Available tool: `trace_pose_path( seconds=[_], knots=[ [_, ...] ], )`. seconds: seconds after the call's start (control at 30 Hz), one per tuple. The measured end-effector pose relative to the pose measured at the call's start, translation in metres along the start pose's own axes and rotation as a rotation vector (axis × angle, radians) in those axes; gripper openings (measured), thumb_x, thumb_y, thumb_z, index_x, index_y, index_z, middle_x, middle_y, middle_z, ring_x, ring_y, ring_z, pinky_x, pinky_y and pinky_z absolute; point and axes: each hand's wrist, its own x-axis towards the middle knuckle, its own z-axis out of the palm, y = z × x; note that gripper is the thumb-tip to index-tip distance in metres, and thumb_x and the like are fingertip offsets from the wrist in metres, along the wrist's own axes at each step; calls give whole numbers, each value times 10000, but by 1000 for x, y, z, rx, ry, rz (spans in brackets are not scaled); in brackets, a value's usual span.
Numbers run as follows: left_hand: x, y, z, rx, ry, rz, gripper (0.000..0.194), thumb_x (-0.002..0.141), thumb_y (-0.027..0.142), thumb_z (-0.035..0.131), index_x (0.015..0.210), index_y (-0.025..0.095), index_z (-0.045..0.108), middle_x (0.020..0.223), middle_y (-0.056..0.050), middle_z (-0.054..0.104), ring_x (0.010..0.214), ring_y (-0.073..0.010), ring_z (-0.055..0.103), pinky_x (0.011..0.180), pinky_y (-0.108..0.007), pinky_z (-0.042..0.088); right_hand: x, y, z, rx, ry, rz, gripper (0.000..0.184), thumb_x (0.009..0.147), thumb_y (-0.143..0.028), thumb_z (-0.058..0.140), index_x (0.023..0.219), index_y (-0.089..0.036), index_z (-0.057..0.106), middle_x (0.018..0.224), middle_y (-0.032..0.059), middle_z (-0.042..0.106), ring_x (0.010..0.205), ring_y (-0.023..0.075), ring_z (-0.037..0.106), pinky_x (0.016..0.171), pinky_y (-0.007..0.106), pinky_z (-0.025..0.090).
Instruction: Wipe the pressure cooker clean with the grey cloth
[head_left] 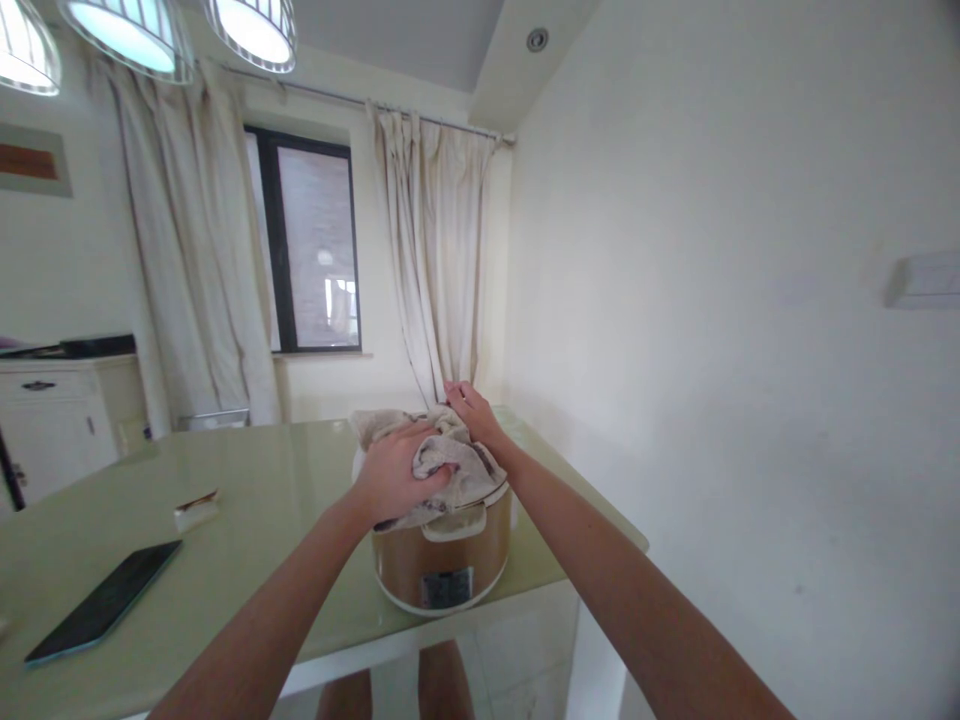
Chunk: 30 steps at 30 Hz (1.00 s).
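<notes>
A gold and white rice cooker (442,560) stands near the front right corner of a pale green glass table (270,480). A beige cloth (457,465) lies bunched over its lid. My left hand (397,475) is closed on the cloth and presses it onto the lid. My right hand (472,410) rests on the far side of the lid at the cloth's edge, fingers stretched out and together.
A dark phone or tablet (105,600) lies at the table's left front, a small folded packet (196,510) beyond it. A white wall is close on the right. Curtains (442,260), a window and a white cabinet (60,415) stand behind.
</notes>
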Motion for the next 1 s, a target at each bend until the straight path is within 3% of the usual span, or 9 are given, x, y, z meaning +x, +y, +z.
trace_pose_path(
  seconds=[0.17, 0.33, 0.43, 0.6, 0.73, 0.87, 1.0],
  knots=[
    [0, -4, 4, 50, -16, -5, 153, 859, 347, 691, 952, 225, 698, 1043, -67, 754, 1010, -281, 706, 885, -383, 517, -2, 2, 1, 37, 19, 3, 506, 998, -705, 452, 884, -237, 605, 911, 12, 688, 932, 196, 634, 877, 315, 456],
    [-6, -13, 14, 45, 97, -34, 518, 836, 334, 687, 1332, 198, 632, 1312, -109, 727, 1203, -314, 672, 1018, -451, 530, -4, 1, 0, 107, 46, 24, 567, 989, -741, 418, 903, -227, 640, 909, 26, 697, 904, 207, 639, 853, 333, 470],
    [-7, -14, 16, 31, 153, -3, 559, 851, 299, 651, 1403, 225, 619, 1411, -82, 687, 1286, -297, 632, 1099, -460, 502, -5, 1, 0, 132, 58, 36, 572, 987, -748, 422, 914, -228, 650, 919, 30, 704, 924, 212, 650, 876, 342, 476],
    [-7, -6, 9, 29, 74, -33, 468, 819, 235, 653, 1279, 276, 726, 1389, -26, 716, 1278, -283, 644, 1115, -449, 492, -5, 3, -1, 108, 62, 0, 582, 993, -755, 410, 893, -234, 651, 909, 28, 709, 912, 210, 649, 871, 341, 477],
    [-15, 16, 5, 2, 8, 20, 415, 769, 237, 715, 1182, 259, 738, 1287, -44, 752, 1231, -286, 653, 1085, -449, 496, 3, 9, 2, 96, 58, 8, 601, 992, -769, 396, 877, -242, 661, 906, 35, 720, 907, 211, 652, 880, 346, 484],
    [-20, 46, 20, -9, -52, 183, 334, 715, 343, 827, 1026, 260, 739, 1144, -48, 761, 1165, -296, 647, 1037, -461, 493, 11, 14, 5, 97, 56, 106, 587, 975, -767, 443, 842, -240, 665, 913, 50, 731, 868, 213, 658, 811, 342, 508],
    [-21, 59, 39, 32, -91, 334, 396, 676, 476, 882, 977, 261, 741, 1064, -44, 762, 1154, -320, 639, 1028, -491, 469, 7, 13, 3, 113, 46, 65, 583, 962, -771, 471, 860, -238, 686, 942, 60, 747, 913, 223, 674, 797, 335, 524]
  ],
)
